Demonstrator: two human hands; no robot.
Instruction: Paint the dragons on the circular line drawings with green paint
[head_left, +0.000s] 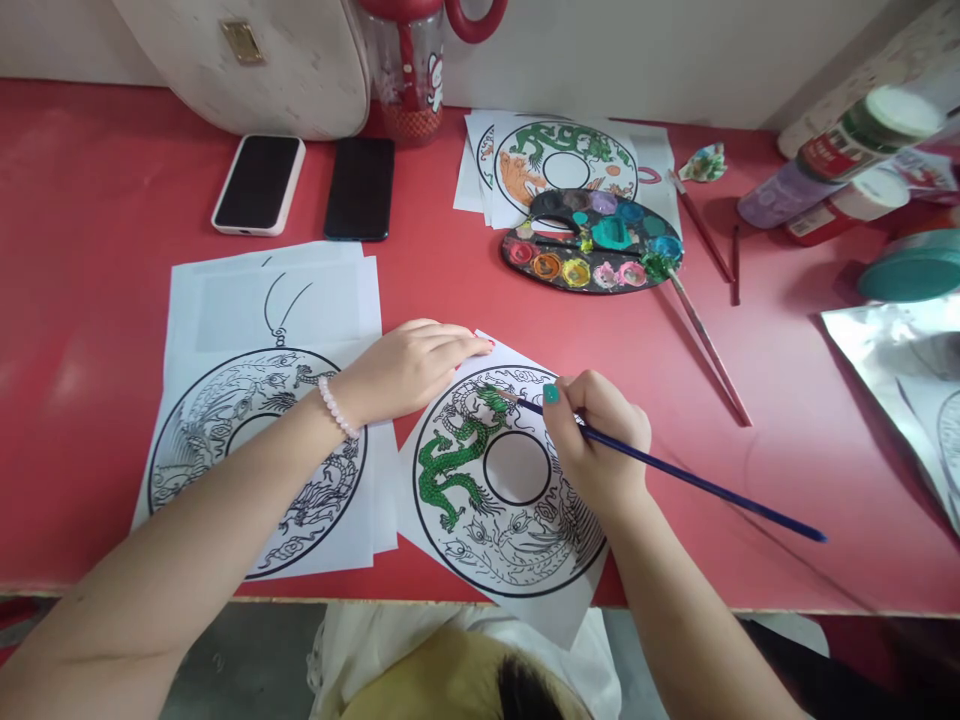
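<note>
My right hand (pixel 596 440) pinches a long blue paintbrush (pixel 675 473), whose tip touches the green dragon on a round line drawing (pixel 502 480) lying on the red table (pixel 787 420). My left hand (pixel 409 365) lies flat with fingers stretched out, pressing the top left corner of that sheet. A pink bead bracelet (pixel 335 407) circles its wrist. A black palette (pixel 592 243) with several paint blobs sits farther back.
A second uncoloured drawing (pixel 247 440) lies at left. Two phones (pixel 259 183) (pixel 360 187), a bag (pixel 247 60) and a bottle (pixel 409 70) stand at the back. A coloured drawing (pixel 562 155), spare brushes (pixel 705 340), paint bottles (pixel 840 160) and foil (pixel 892 370) are at right.
</note>
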